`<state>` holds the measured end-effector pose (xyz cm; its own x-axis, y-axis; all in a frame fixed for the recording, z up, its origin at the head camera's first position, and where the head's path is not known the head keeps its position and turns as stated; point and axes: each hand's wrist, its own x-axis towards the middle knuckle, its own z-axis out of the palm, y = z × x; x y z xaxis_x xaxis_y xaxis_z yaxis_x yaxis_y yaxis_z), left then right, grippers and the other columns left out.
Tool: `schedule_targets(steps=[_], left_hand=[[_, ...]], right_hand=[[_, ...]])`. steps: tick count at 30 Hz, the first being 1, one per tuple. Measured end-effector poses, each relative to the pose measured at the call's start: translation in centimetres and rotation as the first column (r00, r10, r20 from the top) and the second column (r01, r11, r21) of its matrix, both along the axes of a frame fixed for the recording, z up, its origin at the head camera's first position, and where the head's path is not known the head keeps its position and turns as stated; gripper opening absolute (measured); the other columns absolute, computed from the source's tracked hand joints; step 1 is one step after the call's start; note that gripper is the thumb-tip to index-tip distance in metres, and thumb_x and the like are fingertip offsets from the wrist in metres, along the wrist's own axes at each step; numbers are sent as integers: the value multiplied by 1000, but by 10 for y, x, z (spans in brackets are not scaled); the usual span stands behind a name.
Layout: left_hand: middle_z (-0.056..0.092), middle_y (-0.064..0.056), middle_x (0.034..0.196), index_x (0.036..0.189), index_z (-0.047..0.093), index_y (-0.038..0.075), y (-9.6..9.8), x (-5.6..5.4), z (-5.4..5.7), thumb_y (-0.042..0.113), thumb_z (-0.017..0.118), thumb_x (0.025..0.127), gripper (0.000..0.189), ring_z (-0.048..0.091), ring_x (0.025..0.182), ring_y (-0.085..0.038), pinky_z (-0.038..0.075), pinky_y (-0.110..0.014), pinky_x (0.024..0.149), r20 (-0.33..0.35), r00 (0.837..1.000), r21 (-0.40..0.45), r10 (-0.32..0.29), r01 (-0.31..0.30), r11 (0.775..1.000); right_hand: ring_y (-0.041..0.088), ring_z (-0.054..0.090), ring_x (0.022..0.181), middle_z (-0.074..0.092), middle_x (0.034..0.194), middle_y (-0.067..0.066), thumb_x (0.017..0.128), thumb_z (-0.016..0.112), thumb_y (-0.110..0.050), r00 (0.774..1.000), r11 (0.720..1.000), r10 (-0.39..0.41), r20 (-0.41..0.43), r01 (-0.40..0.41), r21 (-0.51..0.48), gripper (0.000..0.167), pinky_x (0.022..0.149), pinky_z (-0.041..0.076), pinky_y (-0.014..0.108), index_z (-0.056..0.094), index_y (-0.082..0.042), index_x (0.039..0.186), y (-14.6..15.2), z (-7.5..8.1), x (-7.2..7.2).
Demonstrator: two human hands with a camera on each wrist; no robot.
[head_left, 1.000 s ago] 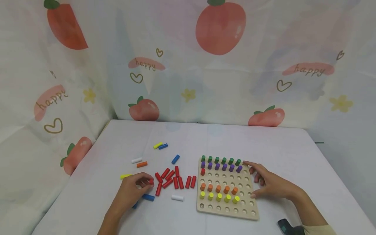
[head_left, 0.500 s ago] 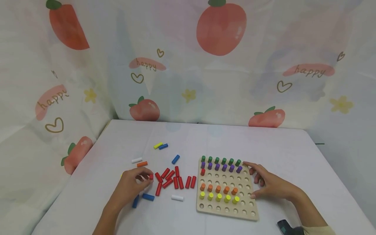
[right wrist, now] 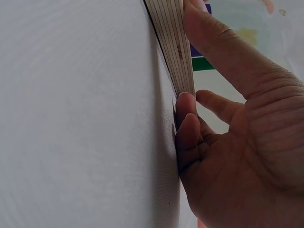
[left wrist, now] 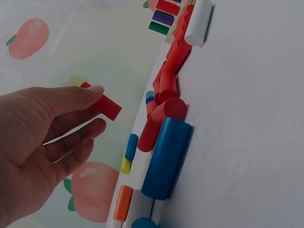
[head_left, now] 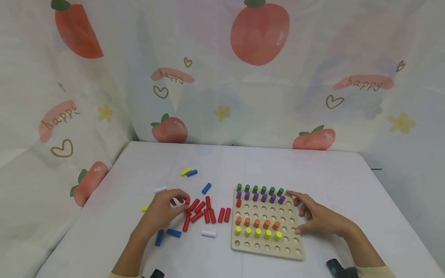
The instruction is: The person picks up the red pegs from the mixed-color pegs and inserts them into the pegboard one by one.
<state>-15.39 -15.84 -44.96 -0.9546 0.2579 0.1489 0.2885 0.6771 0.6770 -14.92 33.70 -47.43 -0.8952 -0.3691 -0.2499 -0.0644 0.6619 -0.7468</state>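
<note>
My left hand (head_left: 160, 210) pinches a red peg (left wrist: 112, 109) between thumb and forefinger, raised over the left side of the loose red pegs (head_left: 197, 217). The other fingers of that hand curve loosely below it in the left wrist view. On the right, my right hand (head_left: 321, 217) touches the wooden pegboard (head_left: 242, 247), forefinger at its far right corner and thumb on its right edge. Green pegs (head_left: 255, 189) and purple pegs (head_left: 255, 197) stand in its two far rows, with one red peg (head_left: 238, 203) below them. Orange pegs (head_left: 256, 223) and yellow pegs (head_left: 257, 232) fill nearer rows.
Two blue pegs (head_left: 174, 233) and a white peg (head_left: 208, 234) lie at the near side. Farther back are a blue peg (head_left: 206, 188) and a yellow peg (head_left: 185, 172) against another blue one. Dark wrist devices (head_left: 336, 267) show at the front edge.
My left hand, with the red peg pinched in it, has moved right and slightly away, over the red pile. The right hand and the pegboard have stayed in place.
</note>
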Motion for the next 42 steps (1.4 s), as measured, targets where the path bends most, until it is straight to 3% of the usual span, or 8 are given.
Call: schedule_targets(steps=[12, 21, 34, 42], left_hand=[[69, 16, 97, 112, 76, 17, 14, -8, -6, 13, 85, 87, 27, 66, 97, -15, 57, -34, 82, 23, 1000, 59, -13, 12, 998], [70, 15, 97, 112, 75, 13, 32, -19, -7, 10, 84, 88, 26, 67, 93, -11, 58, -28, 79, -40, 994, 119, -98, 102, 988], [70, 13, 96, 113, 74, 16, 62, -26, 0, 14, 82, 91, 23, 65, 91, -7, 56, -27, 81, -21, 989, 96, -145, 146, 985], [69, 13, 96, 112, 74, 18, 76, -31, 3, 13, 82, 91, 23, 64, 89, -8, 56, -25, 79, -10, 986, 125, -168, 168, 978]], right_hand=[[26, 45, 97, 41, 125, 11, 69, 97, -30, 1000, 1000, 1, 7, -1, 7, 113, 73, 42, 29, 32, -21, 161, -3, 2, 3], [26, 45, 97, 40, 124, 10, 69, 97, -30, 1000, 1000, 0, 4, -1, 8, 113, 73, 42, 29, 31, -21, 161, -3, 2, 3], [26, 45, 96, 40, 123, 10, 70, 97, -31, 1000, 1000, 5, -8, -5, 16, 112, 73, 43, 28, 32, -20, 160, -2, 2, 3], [25, 45, 95, 40, 123, 9, 70, 96, -32, 1000, 1000, 15, -26, -15, 19, 112, 74, 43, 28, 31, -21, 161, 0, 3, 2]])
